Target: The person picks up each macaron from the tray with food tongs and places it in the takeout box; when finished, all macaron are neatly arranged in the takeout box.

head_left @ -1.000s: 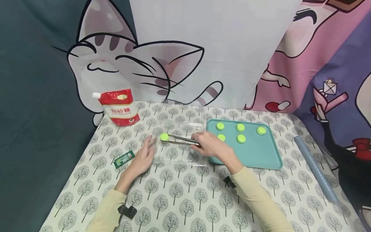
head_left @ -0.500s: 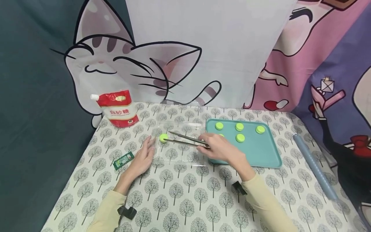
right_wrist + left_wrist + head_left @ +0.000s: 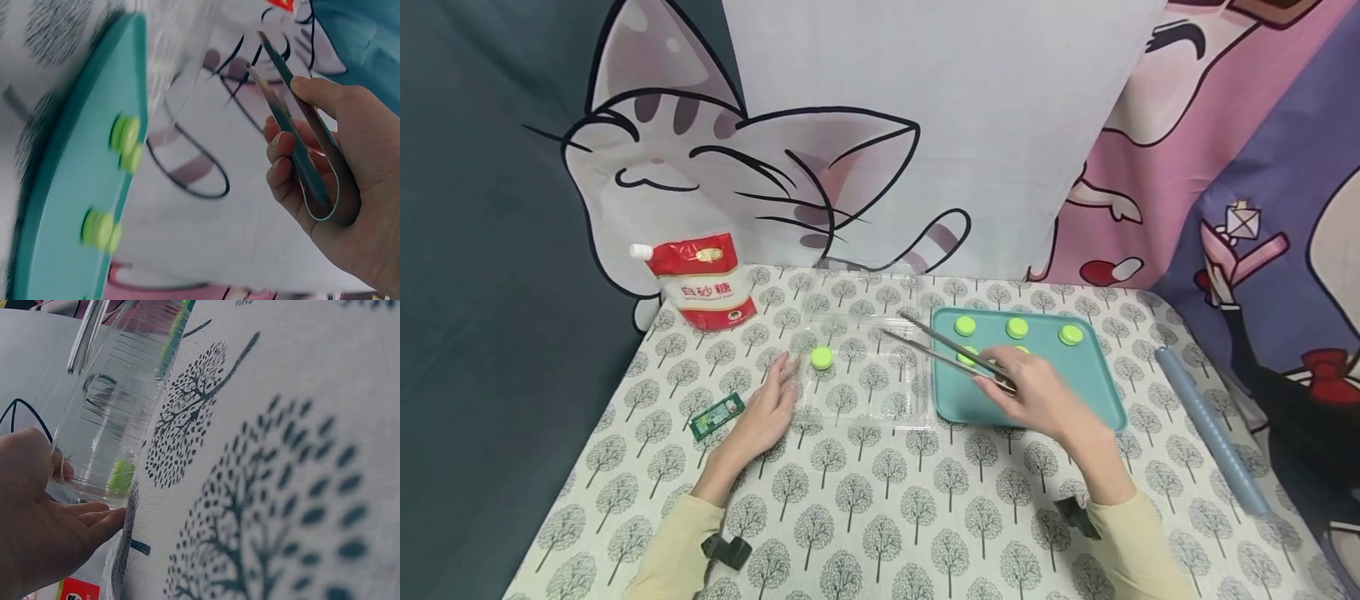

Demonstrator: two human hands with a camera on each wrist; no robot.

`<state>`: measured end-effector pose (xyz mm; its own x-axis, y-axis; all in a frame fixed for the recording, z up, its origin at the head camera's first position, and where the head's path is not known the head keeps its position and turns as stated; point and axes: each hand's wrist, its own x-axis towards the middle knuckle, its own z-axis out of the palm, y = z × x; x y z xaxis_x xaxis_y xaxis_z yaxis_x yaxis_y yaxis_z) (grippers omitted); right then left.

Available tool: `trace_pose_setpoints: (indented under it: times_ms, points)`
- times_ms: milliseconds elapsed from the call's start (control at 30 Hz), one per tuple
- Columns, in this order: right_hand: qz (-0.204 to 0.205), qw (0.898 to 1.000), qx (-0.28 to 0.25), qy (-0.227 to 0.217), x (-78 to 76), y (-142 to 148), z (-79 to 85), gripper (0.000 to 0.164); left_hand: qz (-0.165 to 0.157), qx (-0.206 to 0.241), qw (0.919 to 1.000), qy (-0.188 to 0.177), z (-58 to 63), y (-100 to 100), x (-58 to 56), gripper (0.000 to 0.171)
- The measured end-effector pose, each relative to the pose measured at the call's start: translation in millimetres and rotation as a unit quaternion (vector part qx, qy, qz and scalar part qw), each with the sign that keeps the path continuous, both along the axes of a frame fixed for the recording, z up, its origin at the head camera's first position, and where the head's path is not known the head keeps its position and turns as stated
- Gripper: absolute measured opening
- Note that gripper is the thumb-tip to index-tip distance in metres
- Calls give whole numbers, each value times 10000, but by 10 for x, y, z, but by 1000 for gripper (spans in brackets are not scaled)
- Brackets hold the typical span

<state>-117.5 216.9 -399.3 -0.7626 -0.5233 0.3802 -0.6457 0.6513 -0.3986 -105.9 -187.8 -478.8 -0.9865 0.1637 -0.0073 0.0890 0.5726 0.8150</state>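
Tongs (image 3: 303,156) gripped in our right hand (image 3: 1033,392), tips apart. We have the left hand (image 3: 767,412), fingers loose, against the clear box (image 3: 880,404); one green disc (image 3: 822,358) sits inside.

Left hand (image 3: 769,407) — fingers (image 3: 100,528) extended; right hand (image 3: 1033,396) — curled in a grip.

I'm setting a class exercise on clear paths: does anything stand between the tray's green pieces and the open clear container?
Yes: the tray rim and container wall lie between; the tongs, in the right hand, hang above.
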Motion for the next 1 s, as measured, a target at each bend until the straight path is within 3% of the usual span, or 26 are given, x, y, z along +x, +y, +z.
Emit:
trace_pose_setpoints:
  times_ms: [300, 500, 767, 1000]
  points:
    - [-647, 9914, -370, 1080, 110, 573, -37, 38, 23, 27, 10000, 20, -5, 7, -6, 60]
    - [-1337, 9829, -188, 1255, 179, 899, -71, 42, 54, -3, 10000, 73, -20, 4, 4, 59]
    - [-1904, 9650, -150, 1796, 207, 1252, -226, 36, 66, 33, 9999, 79, -31, -3, 10, 59]
    - [-2269, 9582, -273, 1720, 270, 1456, -380, 41, 37, 35, 10000, 68, -28, -3, 10, 60]
